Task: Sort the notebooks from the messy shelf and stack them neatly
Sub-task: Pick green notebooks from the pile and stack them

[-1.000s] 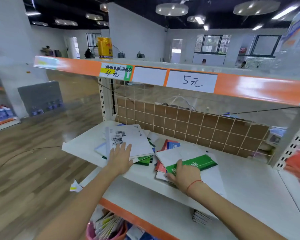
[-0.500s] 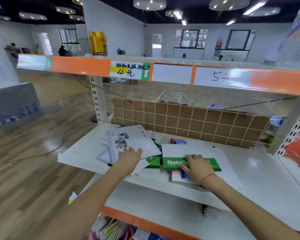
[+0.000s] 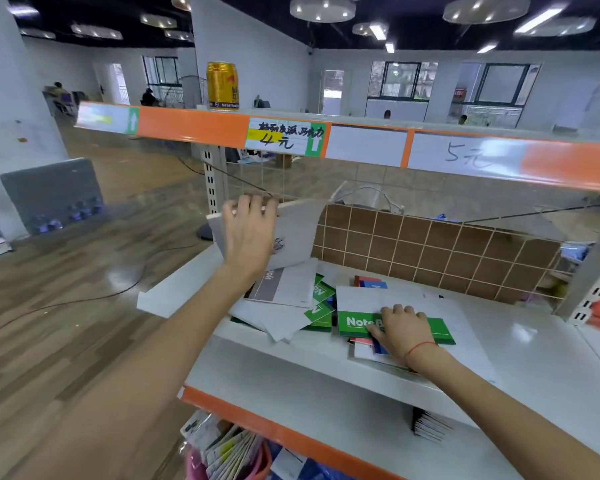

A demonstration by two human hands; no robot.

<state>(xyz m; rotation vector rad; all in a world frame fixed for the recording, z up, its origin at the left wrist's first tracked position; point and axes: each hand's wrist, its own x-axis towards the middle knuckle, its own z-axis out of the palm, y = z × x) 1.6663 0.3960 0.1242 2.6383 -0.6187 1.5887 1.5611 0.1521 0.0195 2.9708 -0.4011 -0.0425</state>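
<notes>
left hand (image 3: 248, 237) around raised grey notebook (image 3: 297, 233), right hand (image 3: 400, 329) flat on green notebook (image 3: 437, 329)

Bare forearms, a thin red string bracelet (image 3: 419, 348) on the right wrist

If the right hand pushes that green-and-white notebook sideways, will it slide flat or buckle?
Probably slides flat: the green-and-white notebook looks thin with a stiff cover, under the right hand. It sits on the loose red and blue notebooks, so those may drag along. The white shelf looks glossy, likely slippery.
</notes>
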